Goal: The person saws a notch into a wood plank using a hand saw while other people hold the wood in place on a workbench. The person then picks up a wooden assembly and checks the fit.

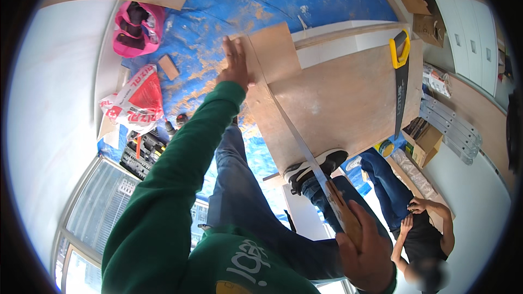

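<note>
My right hand [364,247] is wrapped round the wooden handle of a hand saw. The long, thin saw blade [298,137] slants up and left over a brown plywood sheet, its tip meeting a straight line in a smaller plywood piece [280,51] that lies on top. On the left part of that smaller piece rests my left hand [235,64], pressing with its fingers spread. My shoe [318,166], black with a white sole, stands on the near edge of the large plywood sheet [338,109], beside the blade.
A second saw [400,76] with a yellow and black handle lies on the sheet's right side. Sawdust covers the blue tarp [204,16]. Leftward are a pink bag [122,43], a plastic sack [136,100] and a tool case [139,155]. Another person [419,223] is at lower right.
</note>
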`<state>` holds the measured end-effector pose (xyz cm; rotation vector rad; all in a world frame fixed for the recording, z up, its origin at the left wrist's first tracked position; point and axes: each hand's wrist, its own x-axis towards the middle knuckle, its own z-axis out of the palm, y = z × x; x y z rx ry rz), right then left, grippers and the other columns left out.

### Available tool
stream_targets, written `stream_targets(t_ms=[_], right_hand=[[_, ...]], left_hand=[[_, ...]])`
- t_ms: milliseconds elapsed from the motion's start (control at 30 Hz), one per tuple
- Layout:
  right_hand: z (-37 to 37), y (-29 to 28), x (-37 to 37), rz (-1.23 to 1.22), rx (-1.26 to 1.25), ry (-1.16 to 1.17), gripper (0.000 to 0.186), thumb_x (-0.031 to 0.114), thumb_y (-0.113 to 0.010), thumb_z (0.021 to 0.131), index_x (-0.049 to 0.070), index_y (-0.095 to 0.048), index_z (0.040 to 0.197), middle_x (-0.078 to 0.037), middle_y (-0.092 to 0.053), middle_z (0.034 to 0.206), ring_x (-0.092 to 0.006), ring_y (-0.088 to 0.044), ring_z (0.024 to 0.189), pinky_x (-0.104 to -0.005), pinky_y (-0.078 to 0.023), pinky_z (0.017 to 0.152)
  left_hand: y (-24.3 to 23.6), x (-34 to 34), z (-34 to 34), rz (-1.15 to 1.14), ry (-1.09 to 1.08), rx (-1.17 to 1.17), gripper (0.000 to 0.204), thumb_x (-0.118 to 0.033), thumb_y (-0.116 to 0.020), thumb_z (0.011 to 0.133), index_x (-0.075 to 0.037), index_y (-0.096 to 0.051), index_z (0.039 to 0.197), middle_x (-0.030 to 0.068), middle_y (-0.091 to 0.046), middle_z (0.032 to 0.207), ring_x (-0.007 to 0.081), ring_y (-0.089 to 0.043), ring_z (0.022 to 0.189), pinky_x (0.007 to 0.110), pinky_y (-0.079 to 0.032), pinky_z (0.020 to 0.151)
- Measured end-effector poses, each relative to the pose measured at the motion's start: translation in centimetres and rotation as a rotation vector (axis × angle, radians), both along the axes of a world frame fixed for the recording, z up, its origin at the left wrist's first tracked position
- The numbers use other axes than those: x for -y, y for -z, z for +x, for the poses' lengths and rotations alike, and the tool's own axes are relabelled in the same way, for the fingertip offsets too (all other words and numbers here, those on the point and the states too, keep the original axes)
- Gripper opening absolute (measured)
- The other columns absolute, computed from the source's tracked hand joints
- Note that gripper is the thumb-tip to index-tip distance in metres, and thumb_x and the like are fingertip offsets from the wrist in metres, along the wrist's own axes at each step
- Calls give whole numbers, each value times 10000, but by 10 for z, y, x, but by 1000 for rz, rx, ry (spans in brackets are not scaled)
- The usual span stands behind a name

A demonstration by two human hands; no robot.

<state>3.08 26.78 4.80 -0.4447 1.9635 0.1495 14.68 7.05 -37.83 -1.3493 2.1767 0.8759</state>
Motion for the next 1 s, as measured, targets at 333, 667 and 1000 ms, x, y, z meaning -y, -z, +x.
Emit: stream_targets(t_ms=[333,667,1000], right_hand=[[-3,7,-21,-227,214,-26,616,291,-556,1053,-53,-391,1536,-190,-634,1374,-282,-699,954,-336,-546,845],[43,-29,-42,-172,-82,10,497,213,-593,1004,-30,-489,1425,-294,-698,1168,-490,-723,950,-486,-597,805],[23,179,-11,-545,-94,-88,429,268,-570,1034,-8,-499,1356,-280,-702,857,-505,-674,772,-568,-546,668]], left_hand=[[-3,1,0,-7,15,21,1315,-364,-888,788,-81,65,1649,345,159,1661,494,-731,961,469,-624,674],[10,4,-9,36,-53,140,1404,-394,-925,705,-132,68,1661,309,264,1650,494,-699,1103,507,-634,835],[33,-20,-20,-82,16,130,1465,-423,-946,662,-156,93,1660,290,279,1653,494,-606,1274,500,-632,859]])
